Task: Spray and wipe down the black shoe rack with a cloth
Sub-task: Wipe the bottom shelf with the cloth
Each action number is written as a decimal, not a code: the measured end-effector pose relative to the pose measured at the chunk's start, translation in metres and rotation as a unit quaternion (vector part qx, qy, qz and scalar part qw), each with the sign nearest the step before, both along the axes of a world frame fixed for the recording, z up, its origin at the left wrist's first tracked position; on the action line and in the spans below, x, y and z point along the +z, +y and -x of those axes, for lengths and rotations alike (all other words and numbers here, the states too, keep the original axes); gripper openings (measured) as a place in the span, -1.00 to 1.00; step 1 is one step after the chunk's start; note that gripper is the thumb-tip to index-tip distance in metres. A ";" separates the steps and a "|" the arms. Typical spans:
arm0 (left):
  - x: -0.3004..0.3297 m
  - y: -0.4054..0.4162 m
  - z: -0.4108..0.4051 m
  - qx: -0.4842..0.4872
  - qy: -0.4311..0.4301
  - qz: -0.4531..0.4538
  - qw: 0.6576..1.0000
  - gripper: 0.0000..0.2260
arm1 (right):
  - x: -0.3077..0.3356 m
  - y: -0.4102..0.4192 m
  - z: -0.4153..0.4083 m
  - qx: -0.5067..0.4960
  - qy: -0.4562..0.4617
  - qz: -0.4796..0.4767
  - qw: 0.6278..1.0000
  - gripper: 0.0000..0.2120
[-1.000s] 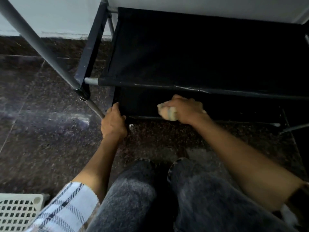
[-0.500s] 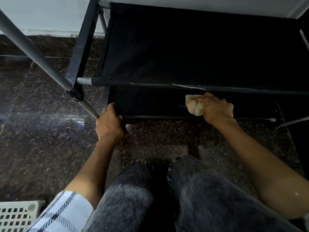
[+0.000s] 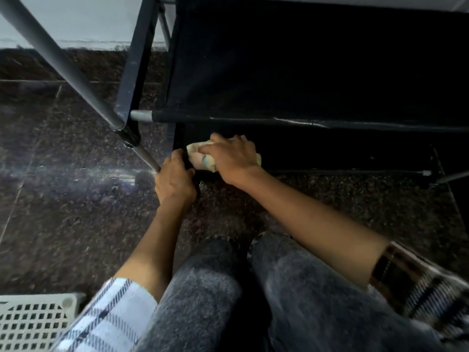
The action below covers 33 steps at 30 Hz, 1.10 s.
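Shoe rack (image 3: 291,72) fills the upper right of the frame, black fabric shelves on a tube frame, and the cloth (image 3: 203,158) sits at the left end of its bottom shelf, just left of centre in the picture. I see my right hand (image 3: 232,157) lying over the cloth with its fingers (image 3: 215,148) curled round the pale wad, pressing it onto the dark shelf; the fingertips point toward the left of the frame. My left hand (image 3: 175,181) is just beside it, lower and to the left, its fingers wrapped round the rack's black corner post, steadying the frame; the two hands are nearly touching.

Outward from there, the bottom shelf runs as a long dark strip toward the right edge of the frame, its long axis left to right. So the unwiped stretch, as I judge it, lies away from the fingertips, behind the heel of the right hand. The right hand is the one to carry the cloth that way; the left only braces. A white perforated basket (image 3: 35,323) sits at lower left on the dark speckled floor (image 3: 63,199).
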<state>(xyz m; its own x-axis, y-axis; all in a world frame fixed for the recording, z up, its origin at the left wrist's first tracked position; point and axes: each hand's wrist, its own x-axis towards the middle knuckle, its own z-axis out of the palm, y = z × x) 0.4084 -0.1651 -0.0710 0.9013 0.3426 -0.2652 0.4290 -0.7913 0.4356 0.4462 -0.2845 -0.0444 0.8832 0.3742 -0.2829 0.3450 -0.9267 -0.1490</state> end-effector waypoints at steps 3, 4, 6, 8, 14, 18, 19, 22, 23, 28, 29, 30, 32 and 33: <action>0.001 -0.001 0.001 -0.006 0.000 -0.005 1.000 -0.66 | -0.001 -0.047 0.006 -0.065 0.016 -0.003 0.998 -0.62; 0.001 -0.001 0.001 -0.008 -0.001 -0.005 1.000 -0.66 | -0.002 -0.070 0.009 -0.090 0.014 0.009 0.996 -0.61; 0.001 -0.001 0.002 -0.009 -0.001 -0.006 1.000 -0.67 | -0.004 -0.118 0.013 -0.146 0.017 0.042 0.988 -0.59; 0.001 -0.002 0.002 -0.003 -0.003 -0.004 1.000 -0.67 | -0.006 -0.155 0.015 -0.197 0.034 0.069 0.977 -0.54; 0.002 -0.004 0.003 -0.005 0.004 -0.015 1.000 -0.63 | 0.011 -0.145 0.012 -0.195 0.059 0.116 0.972 -0.52; 0.003 -0.002 0.000 -0.015 0.024 -0.028 0.999 -0.58 | 0.000 -0.073 0.023 -0.052 0.011 -0.024 0.998 -0.37; 0.005 -0.004 -0.002 -0.014 0.031 -0.034 0.999 -0.57 | -0.005 -0.065 0.022 -0.030 0.004 -0.041 0.999 -0.32; 0.009 -0.025 -0.004 0.014 0.060 -0.043 0.997 -0.45 | -0.007 -0.078 0.019 -0.037 -0.007 -0.052 0.998 -0.35; 0.010 -0.037 -0.002 0.017 0.059 -0.033 0.998 -0.41 | -0.008 -0.088 0.021 -0.038 -0.011 -0.057 0.998 -0.40; -0.001 -0.095 0.001 -0.146 0.026 0.002 0.989 -0.41 | -0.010 -0.155 0.027 -0.124 -0.035 -0.063 0.990 -0.52; -0.004 -0.100 -0.001 -0.160 0.039 0.004 0.986 -0.41 | -0.011 -0.174 0.024 -0.148 -0.026 -0.045 0.988 -0.54; -0.007 -0.102 -0.003 -0.159 0.050 0.007 0.986 -0.41 | -0.009 -0.194 0.021 -0.176 -0.011 -0.023 0.984 -0.57; -0.010 -0.102 -0.006 -0.141 0.056 0.013 0.988 -0.40 | -0.005 -0.237 0.015 -0.251 0.028 0.018 0.967 -0.59; -0.010 -0.102 -0.006 -0.138 0.055 0.014 0.989 -0.41 | -0.001 -0.256 0.015 -0.288 0.043 0.028 0.956 -0.58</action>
